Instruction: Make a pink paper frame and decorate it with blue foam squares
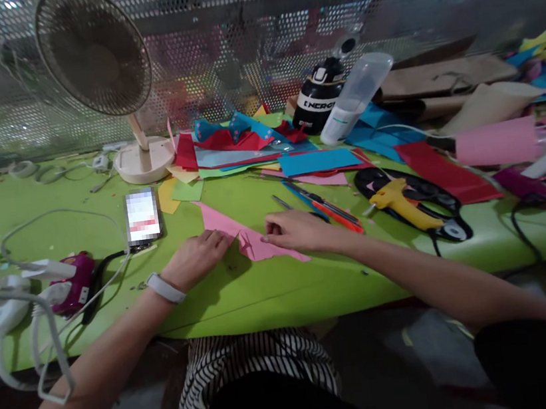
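A folded piece of pink paper (257,247) lies on the green table (245,295) in front of me, with a crumpled fold standing up near its middle. My left hand (200,257) is closed on the paper's left part, fingers bent and pressed down. Across from it, my right hand (294,230) pinches the paper close to the fold, thumb and fingers together. Just beyond my right hand lies an orange and black utility knife (329,205), beside a thin metal blade (283,202) whose other end is partly hidden.
To the right, a yellow glue gun (407,205) rests on a black holder. Coloured paper sheets (320,160), a black bottle (317,101) and a clear bottle (357,96) stand behind. A fan (143,158), a phone (142,215) and cabled plugs (69,281) occupy the left.
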Available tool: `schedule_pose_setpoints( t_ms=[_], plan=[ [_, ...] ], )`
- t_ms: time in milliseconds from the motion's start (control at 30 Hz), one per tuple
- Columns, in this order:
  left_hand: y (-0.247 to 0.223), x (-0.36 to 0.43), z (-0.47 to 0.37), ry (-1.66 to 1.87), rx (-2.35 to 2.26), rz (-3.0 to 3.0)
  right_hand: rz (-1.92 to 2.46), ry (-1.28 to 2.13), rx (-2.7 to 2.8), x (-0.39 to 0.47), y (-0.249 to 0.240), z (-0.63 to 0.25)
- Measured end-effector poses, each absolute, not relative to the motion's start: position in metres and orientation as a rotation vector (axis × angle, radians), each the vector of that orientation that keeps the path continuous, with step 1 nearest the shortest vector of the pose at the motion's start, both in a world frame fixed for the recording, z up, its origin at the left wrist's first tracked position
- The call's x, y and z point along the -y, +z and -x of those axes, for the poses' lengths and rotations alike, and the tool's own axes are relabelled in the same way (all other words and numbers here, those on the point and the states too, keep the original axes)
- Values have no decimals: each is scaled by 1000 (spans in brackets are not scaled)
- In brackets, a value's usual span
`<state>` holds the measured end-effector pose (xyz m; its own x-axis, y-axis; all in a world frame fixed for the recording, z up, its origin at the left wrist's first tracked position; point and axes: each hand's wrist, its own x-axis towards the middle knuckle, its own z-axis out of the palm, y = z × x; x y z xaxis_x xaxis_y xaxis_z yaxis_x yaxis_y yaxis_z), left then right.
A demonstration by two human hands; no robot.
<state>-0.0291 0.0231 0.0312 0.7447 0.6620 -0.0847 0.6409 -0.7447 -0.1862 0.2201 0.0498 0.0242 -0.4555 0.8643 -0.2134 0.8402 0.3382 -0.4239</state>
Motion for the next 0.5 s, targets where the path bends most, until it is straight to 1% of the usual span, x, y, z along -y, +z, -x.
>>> schedule_pose_setpoints(
  t_ms=[100,267,500],
  plan=[
    [29,-24,30,192,1066,2810,1621,756,2529,-49,23,-221],
    [32,-29,34,47,1085,2892,1596,828,2523,-52,21,-223],
    [32,-33,33,109,1035,2870,1599,824,2523,-54,21,-225]
  ],
)
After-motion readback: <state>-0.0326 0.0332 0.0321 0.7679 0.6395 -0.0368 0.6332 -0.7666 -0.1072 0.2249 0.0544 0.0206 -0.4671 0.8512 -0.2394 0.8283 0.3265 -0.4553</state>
